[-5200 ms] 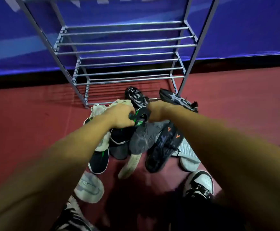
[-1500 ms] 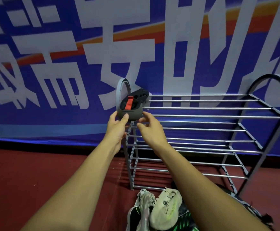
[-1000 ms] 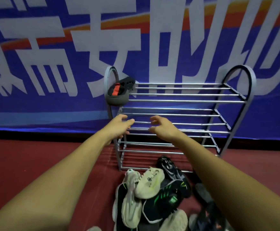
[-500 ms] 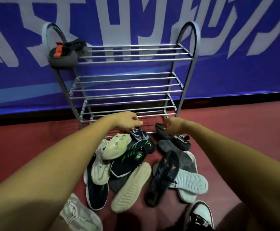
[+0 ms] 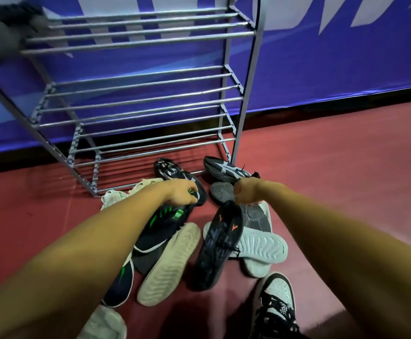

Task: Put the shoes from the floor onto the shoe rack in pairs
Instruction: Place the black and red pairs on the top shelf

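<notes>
A silver metal shoe rack point(image 5: 138, 104) stands against the wall. A dark grey shoe point(image 5: 1, 28), blurred, sits at the far left of its top shelf. On the floor in front lies a pile of shoes. My left hand point(image 5: 182, 193) curls its fingers on a black shoe with green marks point(image 5: 165, 221). My right hand point(image 5: 247, 192) hangs with curled fingers over a grey-soled shoe point(image 5: 221, 192); what it holds is hidden. A black sole with orange marks point(image 5: 220, 243), a cream sole point(image 5: 170, 260) and a pale grey sole point(image 5: 260, 245) lie below.
A blue banner point(image 5: 346, 57) covers the wall behind the rack. The floor point(image 5: 321, 167) is red and bare to the right. A black-and-white sneaker point(image 5: 275, 304) lies near the bottom edge, and a dark patterned sneaker point(image 5: 226, 168) lies by the rack's right leg.
The dark grey shoe was set on the top shelf and let go. Both hands came down from the rack to the pile, and the left hand now curls on the black-green shoe.
</notes>
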